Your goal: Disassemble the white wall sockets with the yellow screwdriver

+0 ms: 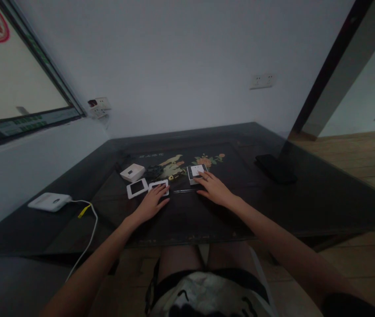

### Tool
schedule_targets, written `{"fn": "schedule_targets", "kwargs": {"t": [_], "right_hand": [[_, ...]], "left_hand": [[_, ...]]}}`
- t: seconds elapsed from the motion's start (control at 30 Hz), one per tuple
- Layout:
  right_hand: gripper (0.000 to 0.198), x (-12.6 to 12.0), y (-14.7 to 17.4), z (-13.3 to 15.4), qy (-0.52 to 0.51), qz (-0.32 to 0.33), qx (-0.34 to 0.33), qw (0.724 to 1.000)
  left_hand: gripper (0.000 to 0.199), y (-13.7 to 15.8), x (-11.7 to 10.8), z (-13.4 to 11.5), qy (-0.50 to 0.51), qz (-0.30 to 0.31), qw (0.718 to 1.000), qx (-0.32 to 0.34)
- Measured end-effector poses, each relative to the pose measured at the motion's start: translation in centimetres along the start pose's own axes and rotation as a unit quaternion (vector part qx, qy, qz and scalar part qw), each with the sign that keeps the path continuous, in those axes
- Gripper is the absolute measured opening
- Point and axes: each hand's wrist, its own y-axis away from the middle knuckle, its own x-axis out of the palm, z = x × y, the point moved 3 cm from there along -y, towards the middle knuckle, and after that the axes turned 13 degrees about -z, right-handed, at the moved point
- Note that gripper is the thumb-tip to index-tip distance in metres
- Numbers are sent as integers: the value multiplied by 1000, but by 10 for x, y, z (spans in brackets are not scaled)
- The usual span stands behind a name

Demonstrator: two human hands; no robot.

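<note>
My left hand (152,203) lies nearly flat with its fingers spread over a white square frame (166,191), whose lower part it covers. Beside that, a second white frame (137,188) rests on the dark table. A wall socket (197,169) with a white face and pale sides sits under the fingertips of my right hand (215,189). The right fingers are stretched out and touch its near edge; I see no grip. Between the hands are a thin rod (184,191) and a small yellow-and-black item (176,176), its kind unclear. Behind the left hand are dark parts (153,171) and a white box (132,172).
A white device (50,201) with a white cable (92,229) and yellow tag (84,211) lies at the left; the cable hangs over the front edge. A black flat object (276,168) is at the right. The table (187,222) meets a wall with sockets (262,81).
</note>
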Motion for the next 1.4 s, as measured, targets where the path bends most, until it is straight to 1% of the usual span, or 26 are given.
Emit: {"fn": "schedule_targets", "kwargs": {"t": [0.1,0.2,0.3,0.43,0.57,0.63,0.7,0.8,0.87,0.97,1.07,1.13,1.2,1.27,1.33,1.4], "right_hand": [[50,1,4,1,4,1,-7,1000],[52,1,8,3,7,4,-11,1000],[52,0,10,6,-1,-3,-17,1000],[52,-5,17,12,-3,1,-12,1000],[51,-16,29,21,3,-5,-17,1000],[51,-22,37,26,3,-8,-18,1000],[51,-26,46,30,3,-6,-19,1000],[51,-31,58,36,-2,-7,-19,1000],[50,-35,61,38,-23,-15,-20,999],[49,-46,52,37,-56,-60,-20,996],[51,-58,27,33,-45,-136,-15,990],[53,-59,7,31,-35,-162,-30,986],[51,-55,-8,30,-29,-167,-56,984],[45,-49,-18,27,-26,-171,-77,982],[37,-46,-21,21,-27,-182,-86,979],[33,-50,-22,10,-40,-212,-72,974]], "left_hand": [[50,1,-7,-1,19,-5,1000,6],[48,-2,-10,-2,26,-24,999,3],[48,-15,-10,-6,24,-56,998,2],[48,-52,-1,-12,-8,-85,996,-1],[49,-89,18,-14,-90,-83,991,-59],[45,-99,26,-14,-121,-81,986,-77],[36,-103,30,-15,-129,-79,985,-80],[26,-103,28,-16,-122,-82,986,-77],[24,-101,21,-19,-91,-93,988,-79],[26,-97,8,-33,38,-120,987,-98],[33,-94,-3,-60,192,-156,963,-106],[37,-92,-6,-81,269,-165,944,-96],[38,-92,-7,-101,318,-164,930,-86],[38,-92,-7,-115,337,-173,922,-83],[41,-93,-6,-120,359,-174,914,-72],[44,-92,-2,-119,398,-161,902,-50]]}}
